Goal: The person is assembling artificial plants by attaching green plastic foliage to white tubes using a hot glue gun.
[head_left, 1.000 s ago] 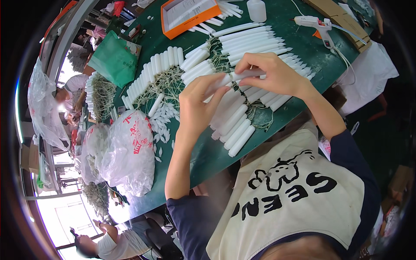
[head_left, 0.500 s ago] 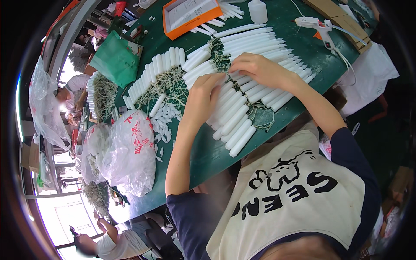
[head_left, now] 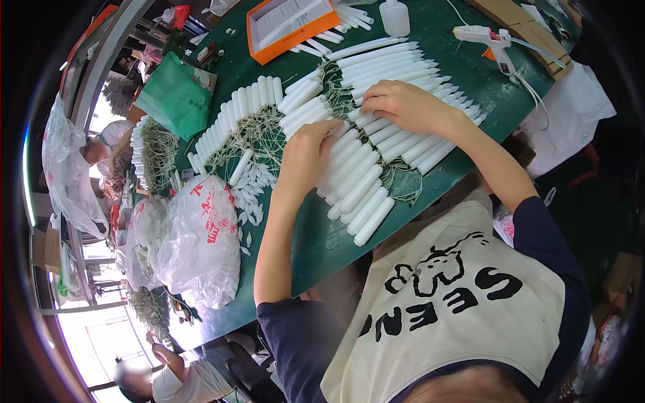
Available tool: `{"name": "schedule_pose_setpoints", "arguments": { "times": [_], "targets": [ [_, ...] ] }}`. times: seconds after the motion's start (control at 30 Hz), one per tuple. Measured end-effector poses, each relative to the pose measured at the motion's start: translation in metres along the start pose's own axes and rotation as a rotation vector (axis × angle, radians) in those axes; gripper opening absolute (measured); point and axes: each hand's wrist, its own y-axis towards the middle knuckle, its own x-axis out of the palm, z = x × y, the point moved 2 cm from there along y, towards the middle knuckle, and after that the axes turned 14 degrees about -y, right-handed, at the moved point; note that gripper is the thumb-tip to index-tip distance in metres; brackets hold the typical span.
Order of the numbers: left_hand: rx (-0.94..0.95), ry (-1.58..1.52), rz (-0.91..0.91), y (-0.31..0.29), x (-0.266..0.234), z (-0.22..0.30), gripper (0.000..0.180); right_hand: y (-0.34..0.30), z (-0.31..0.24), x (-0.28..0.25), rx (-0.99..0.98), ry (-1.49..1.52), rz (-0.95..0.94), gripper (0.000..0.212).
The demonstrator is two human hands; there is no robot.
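White candle-shaped tubes lie side by side in a row on the green table. A second row of white tubes with pointed tips lies to their right, and thin pale wires run between the rows. My left hand is closed, its fingers curled at the upper end of the left row. Just right of it, my right hand has its fingertips pinched together over the inner ends of the pointed tubes. Whatever either hand grips is hidden by the fingers.
More wired white tubes and small white flame-shaped pieces lie to the left, beside a plastic bag. An orange box, a white bottle and a glue gun are at the back. Other people sit far left.
Both hands stay at the same spot between the rows, with the right fingertips shifted slightly. The whole view has drifted a little to the left.
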Motion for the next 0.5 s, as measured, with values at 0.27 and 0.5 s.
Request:
{"name": "schedule_pose_setpoints", "arguments": {
  "times": [0.27, 0.5],
  "targets": [
    [-0.105, 0.002, -0.064, 0.009, -0.004, -0.003, 0.023, -0.003, 0.005, -0.005, 0.027, -0.041, -0.034, 0.015],
    [0.002, 0.289, 0.09, 0.024, -0.006, -0.015, 0.022, 0.008, 0.023, -0.012, 0.082, -0.162, 0.013, 0.013]
  ]
}}
